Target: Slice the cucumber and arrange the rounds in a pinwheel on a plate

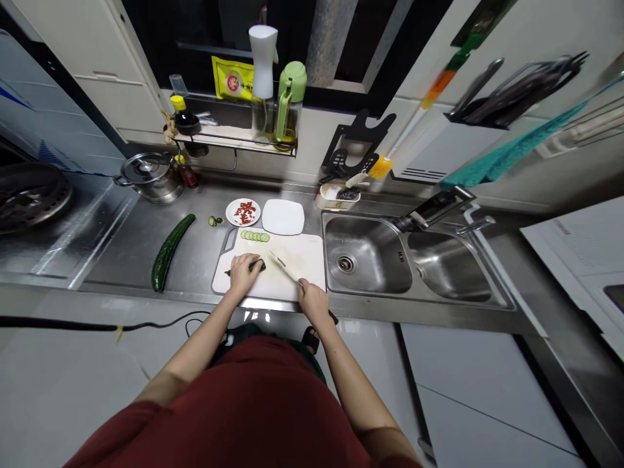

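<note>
On the white cutting board, my left hand is closed over a piece of cucumber, whose dark green ends show on both sides of the fingers. My right hand grips the handle of a kitchen knife. The blade points up and left, apart from the cucumber piece, with a thin slice seen against it. Several round cucumber slices lie in an overlapping row along the board's far edge. A whole cucumber rests on the steel counter to the left.
Behind the board stand a plate of chopped red pieces and a white square plate. Cucumber ends lie nearby. A lidded pot is at the back left. To the right is a double sink. A bottle shelf hangs above.
</note>
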`<state>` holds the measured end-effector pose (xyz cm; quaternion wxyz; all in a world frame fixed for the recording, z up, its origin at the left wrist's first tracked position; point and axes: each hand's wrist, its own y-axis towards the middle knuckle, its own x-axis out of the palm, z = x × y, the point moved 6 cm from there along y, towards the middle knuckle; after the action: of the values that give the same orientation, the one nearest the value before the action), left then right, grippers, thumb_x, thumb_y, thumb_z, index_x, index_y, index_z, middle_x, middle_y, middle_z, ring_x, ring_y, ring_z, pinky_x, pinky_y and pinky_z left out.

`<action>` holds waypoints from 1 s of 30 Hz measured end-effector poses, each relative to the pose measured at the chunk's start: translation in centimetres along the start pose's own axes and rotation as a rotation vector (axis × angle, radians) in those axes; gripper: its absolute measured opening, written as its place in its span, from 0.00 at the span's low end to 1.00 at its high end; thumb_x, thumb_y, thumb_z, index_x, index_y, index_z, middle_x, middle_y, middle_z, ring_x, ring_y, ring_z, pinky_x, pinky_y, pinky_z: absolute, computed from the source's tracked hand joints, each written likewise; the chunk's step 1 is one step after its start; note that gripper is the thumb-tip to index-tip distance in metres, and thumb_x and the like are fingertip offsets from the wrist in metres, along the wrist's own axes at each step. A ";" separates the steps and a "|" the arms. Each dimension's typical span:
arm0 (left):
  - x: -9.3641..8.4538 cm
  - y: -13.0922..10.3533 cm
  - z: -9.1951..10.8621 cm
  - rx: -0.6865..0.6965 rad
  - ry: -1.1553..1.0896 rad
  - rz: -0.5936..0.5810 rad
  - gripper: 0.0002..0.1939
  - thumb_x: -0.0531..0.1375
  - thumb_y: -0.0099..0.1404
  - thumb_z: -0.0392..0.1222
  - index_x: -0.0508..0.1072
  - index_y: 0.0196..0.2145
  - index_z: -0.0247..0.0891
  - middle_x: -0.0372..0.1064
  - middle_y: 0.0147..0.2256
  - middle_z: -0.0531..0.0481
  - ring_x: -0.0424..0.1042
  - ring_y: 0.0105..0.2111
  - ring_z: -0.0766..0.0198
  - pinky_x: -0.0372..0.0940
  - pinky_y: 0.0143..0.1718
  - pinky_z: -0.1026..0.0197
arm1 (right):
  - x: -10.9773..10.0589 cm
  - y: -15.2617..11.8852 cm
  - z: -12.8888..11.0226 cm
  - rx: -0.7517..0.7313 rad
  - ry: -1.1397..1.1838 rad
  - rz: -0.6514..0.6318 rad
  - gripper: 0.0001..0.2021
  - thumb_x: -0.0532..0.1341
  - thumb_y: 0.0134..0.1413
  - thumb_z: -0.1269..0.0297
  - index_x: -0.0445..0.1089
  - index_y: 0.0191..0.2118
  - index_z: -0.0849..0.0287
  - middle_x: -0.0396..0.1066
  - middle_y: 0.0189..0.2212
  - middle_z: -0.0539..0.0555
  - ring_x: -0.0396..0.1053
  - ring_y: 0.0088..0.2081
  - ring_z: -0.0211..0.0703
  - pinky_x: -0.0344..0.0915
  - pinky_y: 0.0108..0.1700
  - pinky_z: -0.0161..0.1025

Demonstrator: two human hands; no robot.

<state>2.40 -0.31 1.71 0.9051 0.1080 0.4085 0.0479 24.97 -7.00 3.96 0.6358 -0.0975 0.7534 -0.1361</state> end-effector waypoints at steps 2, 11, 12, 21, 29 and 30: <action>-0.5 0.3 0.1 -0.034 -0.060 0.054 0.14 0.55 0.67 0.48 0.74 0.44 0.42 0.73 0.45 0.46 0.69 0.48 0.55 0.59 0.54 0.51 | -0.6 0.3 0.4 0.020 0.017 0.084 0.16 0.50 0.66 0.62 0.65 0.55 0.53 0.74 0.41 0.56 0.71 0.41 0.44 0.58 0.41 0.36; -1.6 2.3 3.1 0.010 -0.194 0.055 0.17 0.58 0.64 0.50 0.74 0.47 0.42 0.72 0.47 0.47 0.68 0.49 0.57 0.62 0.53 0.54 | -2.3 0.7 1.0 0.008 -0.014 0.351 0.23 0.60 0.57 0.65 0.64 0.58 0.57 0.72 0.39 0.56 0.65 0.42 0.47 0.54 0.44 0.39; -1.7 2.5 3.7 0.052 -0.157 0.031 0.17 0.59 0.64 0.51 0.74 0.48 0.43 0.71 0.48 0.47 0.67 0.51 0.56 0.60 0.54 0.54 | -2.4 0.7 1.0 0.001 -0.026 0.366 0.23 0.60 0.57 0.65 0.64 0.59 0.57 0.72 0.39 0.56 0.65 0.41 0.47 0.54 0.44 0.39; -0.8 3.4 5.9 0.155 0.037 -0.150 0.18 0.59 0.63 0.54 0.76 0.48 0.48 0.66 0.54 0.47 0.61 0.56 0.53 0.49 0.62 0.46 | -2.0 0.3 1.0 -0.080 -0.077 0.396 0.25 0.61 0.56 0.64 0.64 0.60 0.59 0.70 0.38 0.58 0.63 0.40 0.48 0.52 0.42 0.41; -0.3 3.2 6.2 0.176 0.030 -0.223 0.15 0.59 0.64 0.53 0.77 0.45 0.49 0.68 0.52 0.49 0.61 0.56 0.53 0.44 0.63 0.44 | -2.0 -0.1 1.0 -0.078 -0.075 0.392 0.25 0.62 0.56 0.64 0.64 0.60 0.59 0.70 0.38 0.58 0.63 0.40 0.48 0.52 0.42 0.41; -0.2 3.1 6.3 0.180 0.025 -0.225 0.14 0.59 0.63 0.53 0.77 0.45 0.49 0.68 0.51 0.49 0.62 0.55 0.54 0.44 0.62 0.44 | -2.0 -0.2 1.0 -0.077 -0.076 0.388 0.25 0.62 0.56 0.64 0.64 0.59 0.59 0.70 0.38 0.57 0.63 0.40 0.48 0.52 0.42 0.41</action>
<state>7.01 1.70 6.64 0.8863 0.1416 0.4318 -0.0896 26.32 -6.60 5.68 0.6739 0.0204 0.7382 0.0215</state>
